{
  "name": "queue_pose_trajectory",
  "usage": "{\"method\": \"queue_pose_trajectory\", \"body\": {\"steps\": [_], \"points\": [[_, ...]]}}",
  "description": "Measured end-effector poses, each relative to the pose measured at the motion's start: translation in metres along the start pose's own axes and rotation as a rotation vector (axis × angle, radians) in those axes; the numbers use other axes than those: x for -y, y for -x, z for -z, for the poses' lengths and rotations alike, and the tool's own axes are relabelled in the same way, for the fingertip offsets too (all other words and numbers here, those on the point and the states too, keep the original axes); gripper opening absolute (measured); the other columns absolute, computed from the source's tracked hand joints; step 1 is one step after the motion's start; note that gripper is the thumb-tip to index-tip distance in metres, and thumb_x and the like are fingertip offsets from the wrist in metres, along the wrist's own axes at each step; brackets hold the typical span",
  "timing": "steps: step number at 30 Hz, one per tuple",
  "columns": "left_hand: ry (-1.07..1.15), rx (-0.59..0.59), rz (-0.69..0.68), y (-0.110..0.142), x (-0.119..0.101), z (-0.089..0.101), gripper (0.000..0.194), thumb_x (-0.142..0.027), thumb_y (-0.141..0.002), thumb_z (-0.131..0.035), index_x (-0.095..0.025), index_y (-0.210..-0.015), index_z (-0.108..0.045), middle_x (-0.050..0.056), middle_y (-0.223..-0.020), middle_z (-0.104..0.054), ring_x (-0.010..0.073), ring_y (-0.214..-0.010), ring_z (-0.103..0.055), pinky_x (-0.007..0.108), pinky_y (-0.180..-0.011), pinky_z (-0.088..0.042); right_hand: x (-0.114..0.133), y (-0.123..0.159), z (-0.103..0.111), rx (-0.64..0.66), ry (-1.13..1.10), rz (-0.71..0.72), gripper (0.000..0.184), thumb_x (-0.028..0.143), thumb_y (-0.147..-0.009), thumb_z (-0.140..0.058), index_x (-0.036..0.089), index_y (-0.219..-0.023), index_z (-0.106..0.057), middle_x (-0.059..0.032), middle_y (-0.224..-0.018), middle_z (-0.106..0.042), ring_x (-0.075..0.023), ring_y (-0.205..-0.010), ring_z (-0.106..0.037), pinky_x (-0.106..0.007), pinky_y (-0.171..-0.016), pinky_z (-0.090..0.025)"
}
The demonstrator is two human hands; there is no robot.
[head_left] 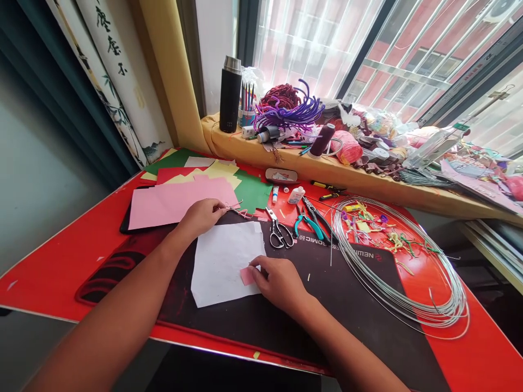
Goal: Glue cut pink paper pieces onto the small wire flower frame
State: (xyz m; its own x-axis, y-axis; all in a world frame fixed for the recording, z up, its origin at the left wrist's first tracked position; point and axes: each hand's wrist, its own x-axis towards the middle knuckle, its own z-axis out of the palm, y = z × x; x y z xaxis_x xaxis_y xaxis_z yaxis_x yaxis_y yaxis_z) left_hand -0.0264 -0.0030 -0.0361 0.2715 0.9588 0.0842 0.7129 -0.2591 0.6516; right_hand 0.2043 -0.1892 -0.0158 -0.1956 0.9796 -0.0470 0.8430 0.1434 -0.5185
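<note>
My right hand (278, 279) pinches a small pink paper piece (247, 276) between thumb and fingers, over the right part of a white paper sheet (224, 264). Beyond that sheet's far left corner, my left hand (204, 215) is closed at the fingertips on the end of a thin wire with pink strips (240, 211); its exact make is too small to tell. A stack of pink paper (180, 204) lies to the left of this hand. Silver-bladed scissors (280, 231) rest just right of the white sheet.
On the dark mat (327, 305) lie teal-handled pliers (308, 227) beside black ones. A large coil of wire (408, 305) surrounds colourful scraps at right. Behind are a small white bottle (296, 195) and green paper (253, 190). A black flask (230, 98) stands on the crowded ledge.
</note>
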Motion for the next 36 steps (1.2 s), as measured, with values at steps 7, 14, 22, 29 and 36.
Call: {"method": "queue_pose_trajectory", "body": {"steps": [7,14,22,29,36], "points": [[-0.027,-0.046,0.035,0.000,-0.005,-0.005,0.032,-0.049,-0.097,-0.060,-0.026,-0.091,-0.081,0.006,-0.105,-0.084,0.0296,-0.098,-0.074,0.037,-0.080,-0.052,-0.001,0.001,-0.003,-0.018,0.016,0.008,0.017,0.025,-0.102,-0.067,0.025,-0.107,-0.083,-0.0014,-0.080,-0.083,-0.0194,-0.070,-0.074,-0.028,-0.067,-0.038],[-0.040,-0.074,0.059,0.000,-0.005,-0.010,0.022,-0.043,-0.093,-0.065,-0.026,-0.088,-0.078,0.005,-0.101,-0.084,0.0274,-0.093,-0.074,0.035,-0.078,-0.051,-0.002,0.003,-0.007,-0.036,0.012,0.024,0.017,0.025,-0.101,-0.067,0.024,-0.107,-0.083,-0.0016,-0.080,-0.083,-0.0185,-0.069,-0.074,-0.027,-0.067,-0.037],[-0.010,-0.059,0.115,-0.001,-0.010,-0.008,0.028,-0.050,-0.091,-0.064,-0.025,-0.087,-0.076,0.004,-0.091,-0.081,0.0255,-0.085,-0.071,0.034,-0.069,-0.046,-0.003,0.003,-0.011,-0.052,0.024,0.030,0.017,0.025,-0.101,-0.066,0.024,-0.107,-0.082,-0.0012,-0.079,-0.083,-0.0179,-0.067,-0.073,-0.027,-0.066,-0.036],[-0.075,-0.063,0.128,0.001,-0.017,-0.010,0.020,-0.043,-0.089,-0.067,-0.026,-0.083,-0.076,0.004,-0.093,-0.082,0.0256,-0.086,-0.072,0.035,-0.069,-0.044,-0.003,0.003,-0.010,-0.048,0.035,0.036,0.016,0.026,-0.102,-0.066,0.024,-0.107,-0.081,-0.0016,-0.081,-0.083,-0.0192,-0.071,-0.075,-0.028,-0.066,-0.036],[-0.039,-0.116,0.144,-0.003,-0.016,-0.012,0.023,-0.047,-0.089,-0.068,-0.028,-0.082,-0.077,0.003,-0.093,-0.083,0.0264,-0.088,-0.073,0.035,-0.068,-0.046,-0.004,0.004,-0.010,-0.043,0.035,0.037,0.016,0.026,-0.102,-0.066,0.025,-0.107,-0.081,-0.0012,-0.080,-0.083,-0.0186,-0.069,-0.074,-0.028,-0.066,-0.036]]}}
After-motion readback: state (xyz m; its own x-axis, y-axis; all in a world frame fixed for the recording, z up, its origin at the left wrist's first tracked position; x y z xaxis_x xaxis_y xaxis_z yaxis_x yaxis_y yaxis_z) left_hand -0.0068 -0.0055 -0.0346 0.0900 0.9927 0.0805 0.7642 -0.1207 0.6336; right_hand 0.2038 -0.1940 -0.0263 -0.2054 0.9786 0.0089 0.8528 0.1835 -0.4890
